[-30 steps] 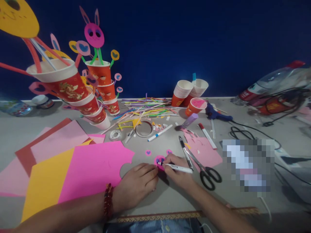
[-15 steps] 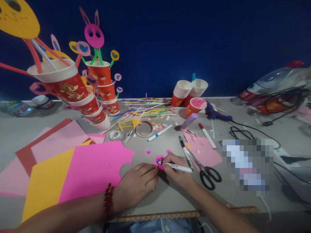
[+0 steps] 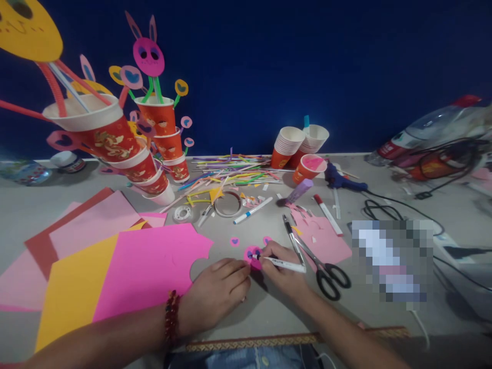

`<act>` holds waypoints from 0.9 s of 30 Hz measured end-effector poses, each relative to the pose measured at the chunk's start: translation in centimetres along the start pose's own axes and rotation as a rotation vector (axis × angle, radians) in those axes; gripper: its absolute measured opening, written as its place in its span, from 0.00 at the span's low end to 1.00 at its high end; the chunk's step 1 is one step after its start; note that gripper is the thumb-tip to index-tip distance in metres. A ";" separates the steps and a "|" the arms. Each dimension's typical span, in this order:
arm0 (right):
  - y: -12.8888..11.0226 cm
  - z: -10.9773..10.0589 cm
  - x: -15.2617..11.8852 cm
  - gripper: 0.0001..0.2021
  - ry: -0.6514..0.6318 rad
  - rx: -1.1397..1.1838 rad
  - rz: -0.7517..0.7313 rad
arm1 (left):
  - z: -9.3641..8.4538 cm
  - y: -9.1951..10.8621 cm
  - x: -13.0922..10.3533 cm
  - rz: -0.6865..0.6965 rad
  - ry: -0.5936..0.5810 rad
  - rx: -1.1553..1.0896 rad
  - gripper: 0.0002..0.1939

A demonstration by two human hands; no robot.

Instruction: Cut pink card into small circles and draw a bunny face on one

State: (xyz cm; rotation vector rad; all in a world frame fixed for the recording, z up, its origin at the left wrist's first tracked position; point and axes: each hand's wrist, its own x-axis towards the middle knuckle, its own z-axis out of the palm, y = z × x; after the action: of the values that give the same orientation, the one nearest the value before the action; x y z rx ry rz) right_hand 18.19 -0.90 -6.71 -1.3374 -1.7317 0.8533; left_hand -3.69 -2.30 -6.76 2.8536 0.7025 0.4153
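Observation:
My right hand (image 3: pixel 282 279) is closed round a white marker (image 3: pixel 290 265), its dark tip on a small bright pink paper circle (image 3: pixel 250 265). Two dark blue-purple eye shapes show on the circle. My left hand (image 3: pixel 219 289) lies palm down on the table with its fingers flat, the fingertips at the circle's left edge. Beyond the circle are two small pink rounds; the left round (image 3: pixel 234 241) bears a blue heart, while my right hand partly hides the other (image 3: pixel 267 240). A bright pink sheet (image 3: pixel 149 271) with scalloped cuts reaches my left wrist.
Scissors (image 3: pixel 328 279) and a black pen (image 3: pixel 293 241) lie right of my right hand. Tape (image 3: pixel 216 207), straws (image 3: pixel 238 169) and a glue gun (image 3: pixel 342 182) lie farther back. Decorated cup towers (image 3: pixel 159 118) stand left; stacked cups (image 3: pixel 284 148) stand at the back.
The marker and my right hand have shifted slightly to the right over the circle. My left hand stays in place.

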 end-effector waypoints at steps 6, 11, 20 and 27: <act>-0.1 0.0 -0.1 0.08 0.013 0.008 0.000 | 0.3 0.1 -0.1 -0.007 0.008 -0.004 0.11; -0.1 0.0 0.0 0.08 0.026 0.010 -0.001 | 0.3 0.1 -0.1 -0.008 0.023 0.002 0.11; 0.0 0.0 -0.1 0.09 0.057 0.030 0.001 | 0.0 0.1 0.0 -0.009 0.007 0.007 0.11; 0.0 0.1 0.0 0.08 0.002 0.013 -0.011 | 0.1 0.1 0.0 -0.006 0.001 0.000 0.11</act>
State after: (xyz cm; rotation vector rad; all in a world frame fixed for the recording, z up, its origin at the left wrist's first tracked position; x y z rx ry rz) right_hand 18.11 -0.91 -6.70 -1.3189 -1.7275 0.8555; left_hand -3.61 -2.37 -6.84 2.8512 0.7110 0.4159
